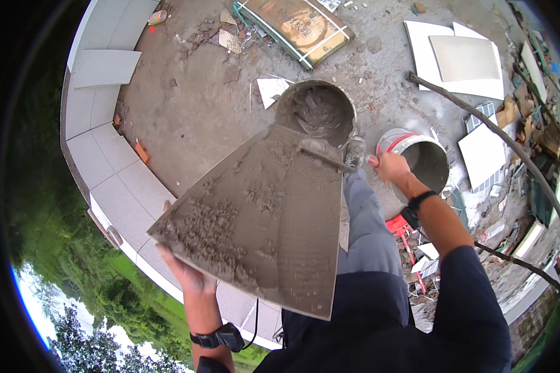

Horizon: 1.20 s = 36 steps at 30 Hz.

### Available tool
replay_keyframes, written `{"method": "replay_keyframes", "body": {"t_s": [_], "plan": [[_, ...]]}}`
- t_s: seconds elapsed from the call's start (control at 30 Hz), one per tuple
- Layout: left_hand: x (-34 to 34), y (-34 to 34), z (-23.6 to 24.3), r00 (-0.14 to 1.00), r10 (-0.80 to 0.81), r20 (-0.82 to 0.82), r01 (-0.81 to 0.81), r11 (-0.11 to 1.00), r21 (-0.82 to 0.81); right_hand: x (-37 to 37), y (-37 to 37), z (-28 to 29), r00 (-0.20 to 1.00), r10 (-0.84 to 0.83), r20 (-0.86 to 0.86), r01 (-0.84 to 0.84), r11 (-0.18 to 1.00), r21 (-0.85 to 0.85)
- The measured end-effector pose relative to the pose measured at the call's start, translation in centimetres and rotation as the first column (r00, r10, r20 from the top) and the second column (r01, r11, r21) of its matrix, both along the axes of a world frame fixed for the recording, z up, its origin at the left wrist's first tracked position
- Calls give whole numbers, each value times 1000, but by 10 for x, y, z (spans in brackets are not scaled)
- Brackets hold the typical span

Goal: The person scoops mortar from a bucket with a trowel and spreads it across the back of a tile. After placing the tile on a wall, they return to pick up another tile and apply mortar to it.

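Observation:
A large square tile is tilted in front of my body, its upper face coated with wet grey mortar. The mortar is lumpy at the left and spread thinner, with faint ridges, at the right. My left hand is closed on the tile's left corner, some fingers hidden beneath it. My right hand grips a trowel by its handle. The mortar-smeared trowel blade lies against the tile's upper right part. Beyond the tile's far edge stands a bucket holding wet mortar.
Right of my leg is a white bucket with a red band. A strapped tile pack lies ahead, and loose white tiles lie right. A long bent pole crosses the right side. Left runs a tiled ledge, with greenery beyond.

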State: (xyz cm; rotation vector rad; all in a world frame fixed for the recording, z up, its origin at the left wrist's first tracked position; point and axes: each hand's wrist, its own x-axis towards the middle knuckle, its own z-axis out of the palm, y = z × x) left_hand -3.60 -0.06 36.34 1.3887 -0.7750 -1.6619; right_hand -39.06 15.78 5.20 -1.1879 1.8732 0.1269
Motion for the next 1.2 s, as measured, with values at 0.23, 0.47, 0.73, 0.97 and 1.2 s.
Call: {"method": "replay_keyframes", "body": {"t_s": [0.23,0.47,0.73,0.97,1.2], "plan": [[-3,-10,2,997,-44,63,44,999,1,3,-24,-8,971,-216,-99,224,970,90],[11,-3,7,993,-114,-35,115,993,22,-34,29,173,960,12,280,33,988,-153],[9,-7,12,982,-158,-98,167,982,88,-9,34,270,893,224,391,-90,939,-333],[1,-8,14,988,-139,-59,142,989,51,26,-4,261,920,215,329,-75,918,-390],[9,-5,4,991,-135,-22,135,991,15,45,-23,176,963,162,216,-83,939,-334]]}}
